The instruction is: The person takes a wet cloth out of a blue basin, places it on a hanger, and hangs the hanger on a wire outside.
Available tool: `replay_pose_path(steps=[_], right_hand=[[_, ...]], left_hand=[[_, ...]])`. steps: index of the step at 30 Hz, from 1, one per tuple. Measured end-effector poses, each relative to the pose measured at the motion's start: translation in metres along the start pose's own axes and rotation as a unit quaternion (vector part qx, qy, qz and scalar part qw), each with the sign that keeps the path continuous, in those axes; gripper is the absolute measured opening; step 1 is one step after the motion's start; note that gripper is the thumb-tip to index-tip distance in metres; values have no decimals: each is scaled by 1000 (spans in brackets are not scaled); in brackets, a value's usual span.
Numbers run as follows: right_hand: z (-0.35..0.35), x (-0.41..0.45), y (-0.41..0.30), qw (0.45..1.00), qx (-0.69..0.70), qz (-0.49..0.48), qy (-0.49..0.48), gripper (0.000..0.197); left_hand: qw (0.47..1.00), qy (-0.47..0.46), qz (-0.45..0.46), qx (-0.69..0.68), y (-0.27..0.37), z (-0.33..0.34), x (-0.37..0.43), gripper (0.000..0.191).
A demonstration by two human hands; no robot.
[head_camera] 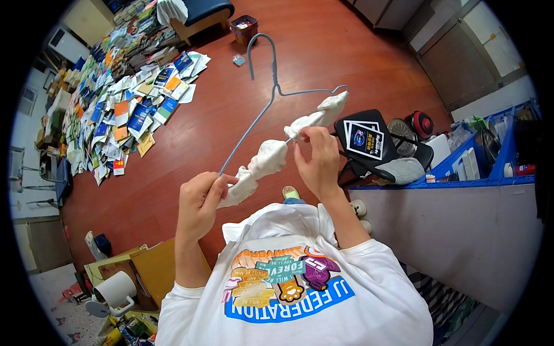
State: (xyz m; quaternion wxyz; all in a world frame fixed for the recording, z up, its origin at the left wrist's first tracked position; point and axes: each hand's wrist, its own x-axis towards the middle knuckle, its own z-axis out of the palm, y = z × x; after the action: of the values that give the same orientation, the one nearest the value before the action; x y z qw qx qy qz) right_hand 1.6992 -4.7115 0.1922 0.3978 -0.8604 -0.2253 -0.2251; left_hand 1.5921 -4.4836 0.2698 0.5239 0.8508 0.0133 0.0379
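A grey-blue clothes hanger (pixel 249 130) is held up in front of me, its hook pointing away from my body. Several white cloth pieces (pixel 268 159), bunched up, sit along its lower bar. My left hand (pixel 200 201) grips the hanger's left corner, close to the end of the bunched cloth. With thumb and fingers, my right hand (pixel 318 160) pinches the white cloth near the middle of the bar, where a short length of bare wire shows. More white cloth (pixel 333 106) reaches up to the hanger's right corner.
A large pile of papers and booklets (pixel 138 116) covers the floor at left. A black folding chair (pixel 368 142) bearing printed cards stands at right, beside a blue-edged shelf (pixel 437 186). Farther off is a brown waste bin (pixel 243 30). A white mug (pixel 116 289) stands at lower left.
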Motion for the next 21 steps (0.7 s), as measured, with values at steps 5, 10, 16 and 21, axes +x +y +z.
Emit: replay_pose_path(steps=[5, 10, 16, 21], right_hand=[[13, -2, 1, 998, -7, -27, 54, 24], [13, -4, -7, 997, 70, -4, 29, 24], [-14, 12, 27, 979, 112, 138, 104, 27], [-8, 33, 50, 992, -19, 67, 106, 24]], left_hand=[[1000, 2, 2, -11, -2, 2, -1, 21], [1000, 8, 11, -6, -5, 5, -1, 21], [1000, 19, -4, -21, -5, 2, -3, 22], [999, 9, -16, -37, -2, -1, -2, 24]])
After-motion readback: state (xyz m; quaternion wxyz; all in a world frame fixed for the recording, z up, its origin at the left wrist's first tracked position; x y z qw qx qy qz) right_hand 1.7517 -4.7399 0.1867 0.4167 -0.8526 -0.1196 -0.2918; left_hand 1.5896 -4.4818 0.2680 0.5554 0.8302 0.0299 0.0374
